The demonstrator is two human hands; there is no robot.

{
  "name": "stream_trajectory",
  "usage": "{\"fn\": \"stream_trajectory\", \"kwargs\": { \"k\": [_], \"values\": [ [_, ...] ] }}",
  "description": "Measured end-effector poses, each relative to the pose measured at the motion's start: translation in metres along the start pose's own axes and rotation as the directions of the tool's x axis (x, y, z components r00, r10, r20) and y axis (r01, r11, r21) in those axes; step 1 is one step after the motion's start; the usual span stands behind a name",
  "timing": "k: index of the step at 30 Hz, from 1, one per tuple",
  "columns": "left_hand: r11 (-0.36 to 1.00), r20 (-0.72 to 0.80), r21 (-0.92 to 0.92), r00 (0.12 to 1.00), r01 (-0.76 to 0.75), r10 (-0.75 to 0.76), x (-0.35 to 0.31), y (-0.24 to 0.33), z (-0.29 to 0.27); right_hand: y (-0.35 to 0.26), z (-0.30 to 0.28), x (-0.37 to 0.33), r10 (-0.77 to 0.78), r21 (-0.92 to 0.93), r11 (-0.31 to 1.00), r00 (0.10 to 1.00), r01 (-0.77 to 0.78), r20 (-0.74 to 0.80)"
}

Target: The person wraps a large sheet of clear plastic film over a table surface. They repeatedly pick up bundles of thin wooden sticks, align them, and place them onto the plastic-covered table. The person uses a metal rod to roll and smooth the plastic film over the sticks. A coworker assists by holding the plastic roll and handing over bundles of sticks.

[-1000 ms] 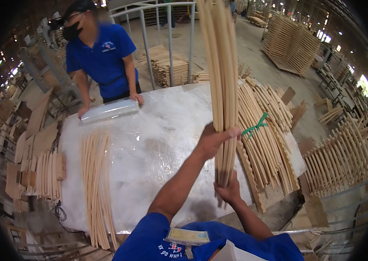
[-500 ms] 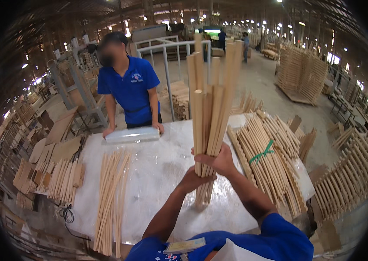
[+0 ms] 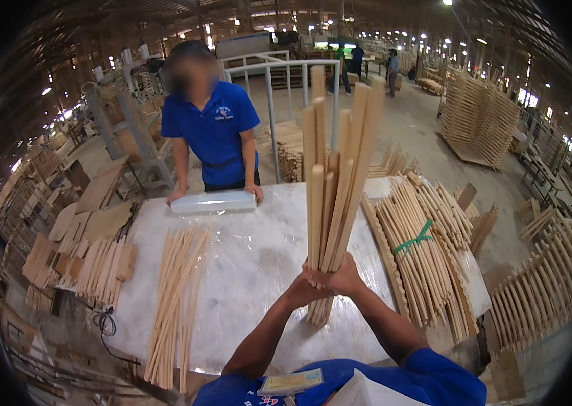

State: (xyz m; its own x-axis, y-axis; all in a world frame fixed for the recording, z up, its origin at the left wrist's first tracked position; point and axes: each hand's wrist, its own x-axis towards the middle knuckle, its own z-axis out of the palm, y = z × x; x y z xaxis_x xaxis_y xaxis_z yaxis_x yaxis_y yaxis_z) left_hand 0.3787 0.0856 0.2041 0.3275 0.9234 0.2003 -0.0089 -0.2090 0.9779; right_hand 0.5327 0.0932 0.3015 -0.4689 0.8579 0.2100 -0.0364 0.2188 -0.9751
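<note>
A bundle of long pale wooden sticks (image 3: 331,196) stands upright over the table, its tops uneven and its lower ends at or close to the tabletop. Both my hands are wrapped round it near the bottom. My left hand (image 3: 305,292) closes on the bundle from the left, and my right hand (image 3: 344,276) grips it from the right, slightly higher. The hands touch each other, and some fingers are hidden behind the sticks. On the table to the left lies a loose pile of thin wooden sticks (image 3: 172,304).
Clear plastic film covers the white table (image 3: 252,271). Across it, a co-worker (image 3: 211,135) in blue rests both hands at a roll of plastic film (image 3: 213,202). Stacked sticks with a green tie (image 3: 413,238) lie at the right, more wood pieces (image 3: 100,267) at the left.
My hands have moved down the bundle and closer together, and the sticks stand a little lower. The view has shifted slightly. The co-worker still has both hands at the roll.
</note>
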Motion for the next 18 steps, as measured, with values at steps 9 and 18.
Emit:
{"fn": "stream_trajectory", "kwargs": {
  "k": [9,18],
  "values": [
    [0.902,-0.456,0.313,0.88,0.296,-0.13,-0.075,-0.07,0.05,0.017,-0.021,0.018,-0.109,0.409,0.881,0.943,0.239,-0.316],
    [0.87,-0.17,0.022,0.859,0.493,-0.483,-0.123,-0.094,0.006,0.169,-0.02,0.05,0.357,0.546,0.802,0.927,-0.242,-0.113]
  ]
}}
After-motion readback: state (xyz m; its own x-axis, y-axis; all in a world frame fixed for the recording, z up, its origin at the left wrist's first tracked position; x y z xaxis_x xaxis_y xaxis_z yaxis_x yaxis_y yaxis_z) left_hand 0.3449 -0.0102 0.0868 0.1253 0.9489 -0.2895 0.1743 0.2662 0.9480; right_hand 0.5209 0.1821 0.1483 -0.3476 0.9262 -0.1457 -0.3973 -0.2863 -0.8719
